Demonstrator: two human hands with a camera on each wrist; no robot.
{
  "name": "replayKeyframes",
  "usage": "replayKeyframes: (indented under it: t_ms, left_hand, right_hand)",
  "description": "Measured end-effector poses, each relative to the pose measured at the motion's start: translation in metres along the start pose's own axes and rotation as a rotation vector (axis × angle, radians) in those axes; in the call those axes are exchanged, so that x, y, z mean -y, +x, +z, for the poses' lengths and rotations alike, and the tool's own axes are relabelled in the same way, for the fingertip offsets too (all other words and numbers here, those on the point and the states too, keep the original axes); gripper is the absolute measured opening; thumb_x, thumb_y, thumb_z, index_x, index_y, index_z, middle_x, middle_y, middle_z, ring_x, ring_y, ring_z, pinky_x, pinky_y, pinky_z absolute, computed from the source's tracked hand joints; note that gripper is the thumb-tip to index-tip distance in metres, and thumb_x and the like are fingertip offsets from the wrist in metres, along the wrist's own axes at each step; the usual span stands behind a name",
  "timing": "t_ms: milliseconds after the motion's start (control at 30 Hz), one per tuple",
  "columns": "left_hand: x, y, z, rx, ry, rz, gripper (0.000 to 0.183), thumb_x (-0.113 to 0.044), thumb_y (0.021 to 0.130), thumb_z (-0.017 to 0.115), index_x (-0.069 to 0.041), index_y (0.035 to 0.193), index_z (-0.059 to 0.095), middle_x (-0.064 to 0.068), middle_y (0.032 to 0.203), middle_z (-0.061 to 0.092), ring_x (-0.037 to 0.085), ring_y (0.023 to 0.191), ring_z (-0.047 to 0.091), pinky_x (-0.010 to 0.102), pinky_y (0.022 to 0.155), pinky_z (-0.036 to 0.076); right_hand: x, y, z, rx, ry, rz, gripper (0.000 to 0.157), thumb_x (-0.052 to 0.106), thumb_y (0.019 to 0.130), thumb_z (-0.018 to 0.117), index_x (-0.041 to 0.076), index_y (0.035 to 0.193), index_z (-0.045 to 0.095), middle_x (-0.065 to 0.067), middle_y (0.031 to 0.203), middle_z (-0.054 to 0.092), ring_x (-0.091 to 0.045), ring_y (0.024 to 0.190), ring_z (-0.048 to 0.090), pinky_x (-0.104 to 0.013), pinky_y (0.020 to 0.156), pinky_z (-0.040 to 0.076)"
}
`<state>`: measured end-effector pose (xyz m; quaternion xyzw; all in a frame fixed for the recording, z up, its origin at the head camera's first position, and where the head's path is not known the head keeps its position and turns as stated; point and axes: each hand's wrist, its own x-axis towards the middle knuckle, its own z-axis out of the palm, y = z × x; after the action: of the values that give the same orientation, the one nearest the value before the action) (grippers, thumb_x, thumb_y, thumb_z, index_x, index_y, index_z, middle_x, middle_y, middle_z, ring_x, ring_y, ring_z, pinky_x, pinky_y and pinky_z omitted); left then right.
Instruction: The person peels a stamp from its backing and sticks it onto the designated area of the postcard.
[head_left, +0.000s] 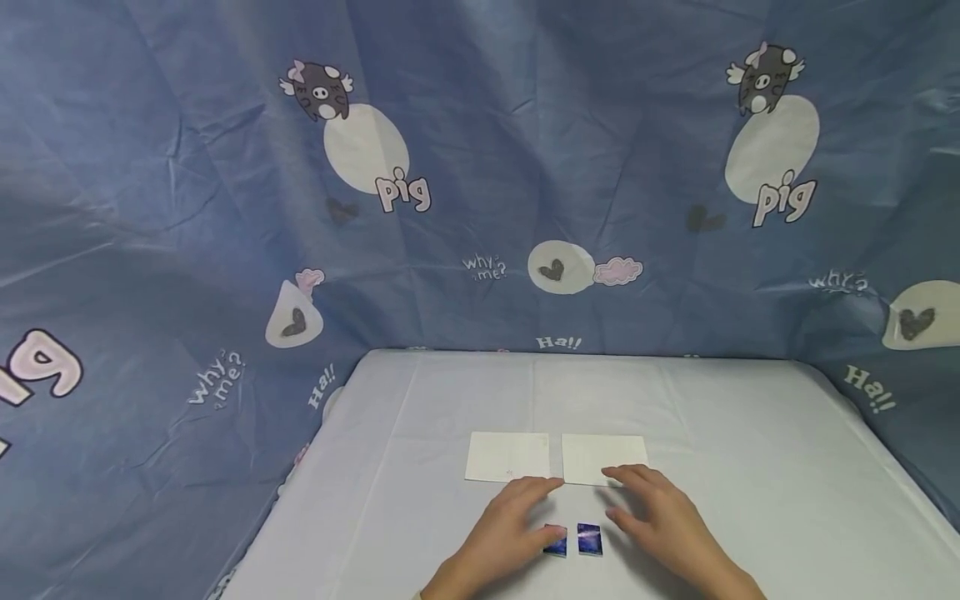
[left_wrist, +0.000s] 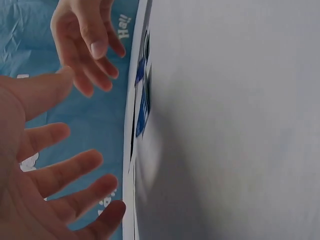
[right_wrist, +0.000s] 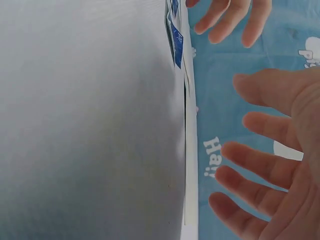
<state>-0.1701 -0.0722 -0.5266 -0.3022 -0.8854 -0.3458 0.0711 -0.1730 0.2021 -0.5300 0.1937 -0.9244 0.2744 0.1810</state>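
Note:
Two small, flat, glossy dark-blue pieces lie side by side on the white table, a left one (head_left: 557, 547) and a right one (head_left: 589, 539). My left hand (head_left: 508, 532) hovers over the table with spread fingers, its thumb overlapping the left piece in the head view. To the right of the pair, my right hand (head_left: 663, 523) is held with its fingers apart and nothing in them. In the left wrist view the blue piece (left_wrist: 143, 114) shows edge-on, apart from the fingers. The right wrist view shows a blue piece (right_wrist: 177, 45) beyond the thumb.
Beyond the hands, a left white card (head_left: 507, 457) and a right white card (head_left: 602, 457) lie flat next to each other. The right fingertips overlap the right card in the head view. A blue printed curtain (head_left: 480, 167) hangs behind and around the white-covered table (head_left: 360, 500).

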Motion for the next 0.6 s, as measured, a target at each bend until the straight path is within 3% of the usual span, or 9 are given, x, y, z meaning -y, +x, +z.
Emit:
replayKeyframes:
  t_ms: [367, 600]
  left_hand:
    - [-0.019, 0.004, 0.006, 0.031, 0.075, -0.023, 0.054, -0.035, 0.088, 0.078, -0.022, 0.137, 0.061, -0.01, 0.129, 0.062, 0.012, 0.12, 0.055, 0.037, 0.1, 0.046]
    - [-0.025, 0.007, 0.013, 0.039, 0.074, -0.031, 0.05, -0.032, 0.083, 0.082, -0.022, 0.129, 0.066, -0.012, 0.122, 0.063, 0.009, 0.115, 0.056, 0.031, 0.097, 0.047]
  right_hand:
    - [0.005, -0.003, 0.003, 0.064, -0.023, 0.01, 0.053, 0.033, 0.075, 0.089, 0.027, 0.123, 0.07, 0.012, 0.12, 0.064, -0.018, 0.116, 0.06, -0.048, 0.089, 0.054]
    - [0.013, -0.005, 0.003, 0.112, -0.039, 0.027, 0.051, 0.034, 0.073, 0.09, 0.027, 0.12, 0.071, 0.012, 0.12, 0.064, -0.018, 0.117, 0.061, -0.048, 0.091, 0.053]
